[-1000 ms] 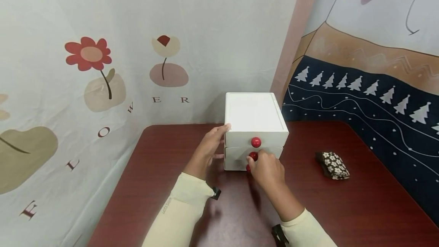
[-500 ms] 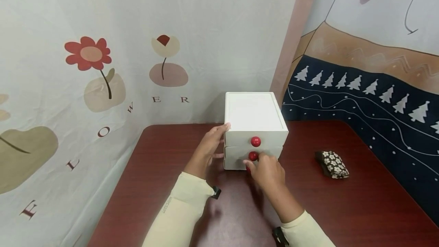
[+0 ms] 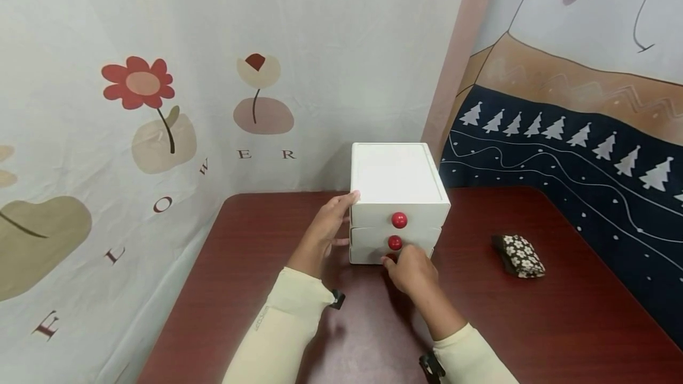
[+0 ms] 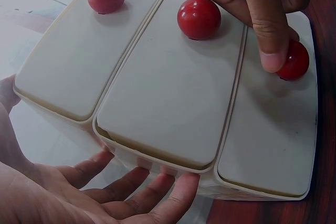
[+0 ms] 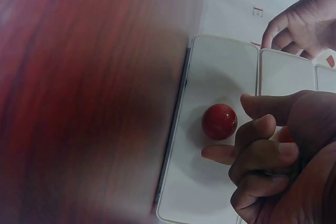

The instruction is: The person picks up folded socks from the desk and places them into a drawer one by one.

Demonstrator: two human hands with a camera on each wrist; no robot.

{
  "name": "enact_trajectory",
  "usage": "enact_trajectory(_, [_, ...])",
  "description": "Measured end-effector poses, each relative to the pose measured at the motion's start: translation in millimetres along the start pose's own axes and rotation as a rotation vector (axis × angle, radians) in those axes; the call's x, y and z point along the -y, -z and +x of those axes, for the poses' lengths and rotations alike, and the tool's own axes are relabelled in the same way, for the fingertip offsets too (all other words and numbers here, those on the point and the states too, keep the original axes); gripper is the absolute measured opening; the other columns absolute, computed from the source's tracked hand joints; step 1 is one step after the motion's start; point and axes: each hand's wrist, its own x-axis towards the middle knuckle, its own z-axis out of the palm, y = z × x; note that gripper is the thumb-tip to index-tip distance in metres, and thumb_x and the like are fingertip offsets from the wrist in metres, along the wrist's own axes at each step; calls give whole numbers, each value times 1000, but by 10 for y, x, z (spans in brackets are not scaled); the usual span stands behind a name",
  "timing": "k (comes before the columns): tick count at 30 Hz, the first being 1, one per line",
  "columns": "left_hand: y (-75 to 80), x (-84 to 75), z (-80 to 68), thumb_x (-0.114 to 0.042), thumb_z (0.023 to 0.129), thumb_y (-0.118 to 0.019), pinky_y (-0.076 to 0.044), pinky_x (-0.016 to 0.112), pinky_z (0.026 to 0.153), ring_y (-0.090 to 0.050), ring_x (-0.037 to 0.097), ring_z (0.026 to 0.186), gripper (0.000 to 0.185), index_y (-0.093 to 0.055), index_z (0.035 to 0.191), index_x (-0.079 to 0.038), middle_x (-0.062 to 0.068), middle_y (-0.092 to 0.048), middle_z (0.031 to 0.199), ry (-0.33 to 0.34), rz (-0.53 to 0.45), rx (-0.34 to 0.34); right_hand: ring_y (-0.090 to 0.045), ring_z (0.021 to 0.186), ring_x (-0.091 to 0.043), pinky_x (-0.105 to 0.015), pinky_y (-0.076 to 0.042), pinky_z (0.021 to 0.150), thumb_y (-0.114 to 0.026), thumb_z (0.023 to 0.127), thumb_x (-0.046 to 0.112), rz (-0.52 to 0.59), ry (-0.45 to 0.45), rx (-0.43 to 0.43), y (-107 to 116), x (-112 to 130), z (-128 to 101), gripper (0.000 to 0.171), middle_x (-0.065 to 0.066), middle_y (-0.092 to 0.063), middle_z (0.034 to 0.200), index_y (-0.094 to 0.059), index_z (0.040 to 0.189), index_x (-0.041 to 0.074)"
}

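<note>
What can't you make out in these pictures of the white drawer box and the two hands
- Bottom red round knob: head view, mostly hidden behind the right hand.
- Small white three-drawer box: contents unseen, all fronts shut.
- Left hand: palm hidden against the box's side in the head view.
- Dark floral fabric pouch: too small to identify.
- Dark red wooden table: blurred in the right wrist view.

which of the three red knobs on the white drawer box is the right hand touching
The bottom knob, on the lowest drawer next to the table. The right hand has its fingertips at it, while the middle knob and top knob sit untouched above.
</note>
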Motion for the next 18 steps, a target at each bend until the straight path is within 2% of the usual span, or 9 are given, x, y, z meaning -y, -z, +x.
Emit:
enact_trajectory(10, [-14, 0, 1, -71, 98, -64, -53, 70, 109, -53, 37, 151, 79, -55, 157, -19, 12, -52, 165, 4, 7, -11, -72, 86, -35, -55, -58, 71, -80, 98, 35, 18, -1, -14, -27, -27, 35, 35, -21, -76, 100, -72, 86, 4])
enact_trajectory(18, [-14, 2, -1, -72, 98, -63, -54, 70, 108, -52, 38, 152, 81, -53, 158, -19, 12, -47, 169, 1, 12, -8, -74, 87, -37, -57, -58, 71, -82, 96, 35, 1, -10, -39, -94, -73, 107, 31, -20, -77, 99, -75, 83, 7])
